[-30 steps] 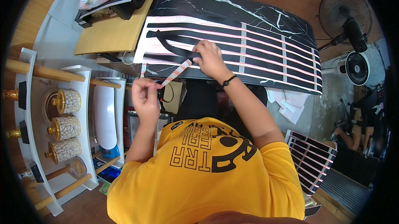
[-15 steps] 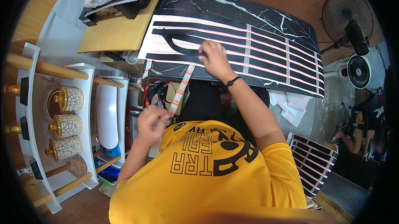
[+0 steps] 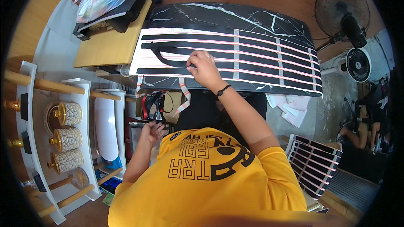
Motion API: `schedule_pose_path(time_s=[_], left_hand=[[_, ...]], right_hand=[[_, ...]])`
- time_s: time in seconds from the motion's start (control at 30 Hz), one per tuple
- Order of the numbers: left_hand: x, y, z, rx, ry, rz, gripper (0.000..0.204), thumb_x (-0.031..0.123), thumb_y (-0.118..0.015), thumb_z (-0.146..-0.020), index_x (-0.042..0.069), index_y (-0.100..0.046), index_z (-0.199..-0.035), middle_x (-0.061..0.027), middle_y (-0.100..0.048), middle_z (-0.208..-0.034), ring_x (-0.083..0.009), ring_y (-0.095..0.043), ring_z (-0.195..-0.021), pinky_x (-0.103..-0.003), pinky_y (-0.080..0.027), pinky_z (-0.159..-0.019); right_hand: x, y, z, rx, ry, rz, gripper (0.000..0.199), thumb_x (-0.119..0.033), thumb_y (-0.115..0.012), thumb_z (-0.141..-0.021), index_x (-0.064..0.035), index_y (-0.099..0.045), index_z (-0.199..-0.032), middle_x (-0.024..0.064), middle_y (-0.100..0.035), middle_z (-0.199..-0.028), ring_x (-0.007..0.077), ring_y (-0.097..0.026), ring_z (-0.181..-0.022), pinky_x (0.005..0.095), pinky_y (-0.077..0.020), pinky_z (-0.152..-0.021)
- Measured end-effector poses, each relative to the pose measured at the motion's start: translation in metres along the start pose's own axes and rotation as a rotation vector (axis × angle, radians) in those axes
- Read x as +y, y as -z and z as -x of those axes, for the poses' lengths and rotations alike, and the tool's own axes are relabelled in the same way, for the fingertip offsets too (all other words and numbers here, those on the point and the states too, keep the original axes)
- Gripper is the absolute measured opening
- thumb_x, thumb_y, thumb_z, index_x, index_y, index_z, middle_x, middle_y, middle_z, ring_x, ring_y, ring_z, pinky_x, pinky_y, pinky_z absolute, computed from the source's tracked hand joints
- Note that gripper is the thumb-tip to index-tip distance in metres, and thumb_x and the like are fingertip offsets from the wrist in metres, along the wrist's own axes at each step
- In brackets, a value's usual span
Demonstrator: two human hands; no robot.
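My right hand (image 3: pixel 203 66) rests on the marble-patterned table with its fingers pinched on a black strip (image 3: pixel 166 58) that curves up off the sheet at its left. Beneath lies a white sheet (image 3: pixel 138 63) with black bands and white tape with red lines running lengthwise, crossed by grey tapes. A length of striped tape (image 3: pixel 185 94) hangs loose over the table's near edge. Lower left, my left hand (image 3: pixel 155 132) is low beside an open box (image 3: pixel 171 108) holding dark, cord-like items. Its fingers are apart and I see nothing in them.
A yellow side table (image 3: pixel 107 44) with a black stand and plastic bag adjoins on the left. White shelves (image 3: pixel 80 142) with gold-lidded jars stand further left. Two fans (image 3: pixel 357 65) are at right. Another banded panel (image 3: pixel 315 164) leans lower right; a person sits beyond it.
My left hand has let go of the striped tape and moved down and left toward the box. The tape now hangs bent. My right hand keeps its place on the black strip.
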State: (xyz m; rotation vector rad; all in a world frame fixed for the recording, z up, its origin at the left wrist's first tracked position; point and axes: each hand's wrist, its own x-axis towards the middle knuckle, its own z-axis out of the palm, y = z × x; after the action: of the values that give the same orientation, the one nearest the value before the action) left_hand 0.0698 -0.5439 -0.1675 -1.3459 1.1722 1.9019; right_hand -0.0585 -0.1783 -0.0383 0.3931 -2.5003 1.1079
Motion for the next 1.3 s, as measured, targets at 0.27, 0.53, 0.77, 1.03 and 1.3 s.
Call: schedule_pose_path(time_s=[0.27,0.53,0.77,1.03,1.3], left_hand=[[0.082,-0.11,0.071,0.468,-1.752,-0.354,0.04,0.012,-0.065,-0.094,0.001,-0.05,-0.13,-0.0135,-0.049,-0.129,-0.0247,-0.047,-0.119,-0.038,-0.033,-0.106],[0.094,-0.391,0.102,-0.343,-1.994,-1.243,0.025,0.013,-0.066,-0.087,0.008,-0.067,-0.111,-0.0129,-0.063,-0.12,-0.0334,-0.056,-0.117,-0.045,-0.042,-0.102],[0.1,-0.505,0.064,-0.433,-1.651,-1.587,0.022,0.015,-0.062,-0.093,0.01,-0.072,-0.111,-0.0153,-0.069,-0.114,-0.0329,-0.064,-0.109,-0.043,-0.049,-0.095],[0.13,-0.556,0.05,-0.628,-1.213,-1.793,0.021,0.024,-0.076,-0.085,0.007,-0.078,-0.098,-0.0098,-0.075,-0.087,-0.0202,-0.068,-0.081,-0.036,-0.053,-0.077],[0.136,-0.576,0.068,-0.688,-1.131,-2.177,0.034,0.036,-0.074,-0.075,0.006,-0.079,-0.092,-0.0124,-0.075,-0.092,-0.0277,-0.069,-0.085,-0.039,-0.052,-0.078]], right_hand=[[0.022,0.044,-0.017,0.363,-0.004,-0.299,0.01,-0.009,-0.067,-0.086,-0.0049,-0.066,-0.095,0.0126,-0.064,-0.1,0.0341,-0.059,-0.101,0.0427,-0.0455,-0.092],[0.144,0.127,-0.048,0.18,-0.293,0.31,0.022,-0.011,-0.078,-0.078,-0.0073,-0.071,-0.099,0.0139,-0.066,-0.1,0.0338,-0.059,-0.102,0.0438,-0.0469,-0.091],[0.167,0.134,-0.07,-0.111,-0.4,0.37,0.022,-0.018,-0.082,-0.079,-0.0115,-0.068,-0.095,0.012,-0.061,-0.111,0.0345,-0.055,-0.117,0.0484,-0.0493,-0.095],[0.165,0.132,-0.071,-0.061,-0.377,0.365,0.023,-0.014,-0.084,-0.073,-0.0078,-0.068,-0.088,0.0169,-0.063,-0.099,0.0373,-0.059,-0.104,0.0444,-0.0479,-0.093],[0.148,0.117,-0.057,0.128,-0.366,0.4,0.022,-0.008,-0.081,-0.073,-0.0053,-0.067,-0.089,0.016,-0.064,-0.096,0.0369,-0.06,-0.1,0.0464,-0.0483,-0.089]])
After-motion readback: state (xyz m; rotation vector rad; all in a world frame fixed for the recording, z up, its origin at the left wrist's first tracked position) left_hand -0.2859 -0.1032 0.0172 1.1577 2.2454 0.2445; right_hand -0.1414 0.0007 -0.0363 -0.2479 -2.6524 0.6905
